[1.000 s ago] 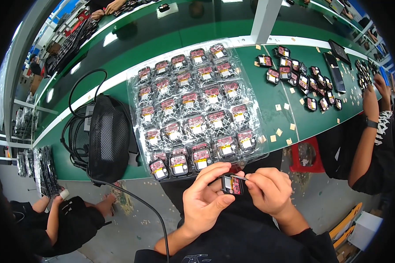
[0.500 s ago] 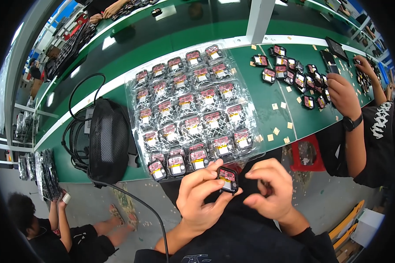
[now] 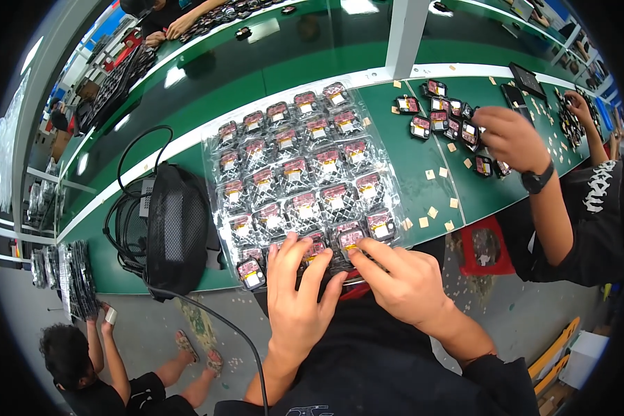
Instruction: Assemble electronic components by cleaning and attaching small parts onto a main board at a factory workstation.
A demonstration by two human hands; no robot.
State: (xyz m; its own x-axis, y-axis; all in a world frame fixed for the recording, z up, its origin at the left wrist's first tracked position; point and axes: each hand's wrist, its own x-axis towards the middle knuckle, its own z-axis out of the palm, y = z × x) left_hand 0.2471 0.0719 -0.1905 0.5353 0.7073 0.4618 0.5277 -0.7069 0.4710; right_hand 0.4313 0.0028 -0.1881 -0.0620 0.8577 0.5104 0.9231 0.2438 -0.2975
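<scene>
Both hands have moved up from in front of the person's chest, where they held one small dark part between them, to the near edge of the clear plastic tray (image 3: 388,177). That part now sits in a pocket of the tray's front row. The left hand (image 3: 299,295) lies flat with fingers spread, its fingertips resting on the front-row pockets, gripping nothing. The right hand (image 3: 401,279) has its fingers bent, the index fingertip pressing on the small part (image 3: 351,239) in the near row, touching it from above rather than closing round it.

The tray lies tilted on the green workbench (image 3: 423,156), its rows filled with small dark parts bearing red and pale labels, and its near edge overhangs the bench toward the person. Just left of the tray stands a black mesh-covered box (image 3: 177,232) with black cables looped behind it and one trailing off the bench edge. To the right, loose dark parts (image 3: 440,118) and small tan squares (image 3: 433,211) are scattered on the bench. A co-worker's hand (image 3: 509,139), with a black wristwatch, rests among those loose parts, well apart from the tray. Below the bench on the left, another person crouches on the floor (image 3: 83,360).
</scene>
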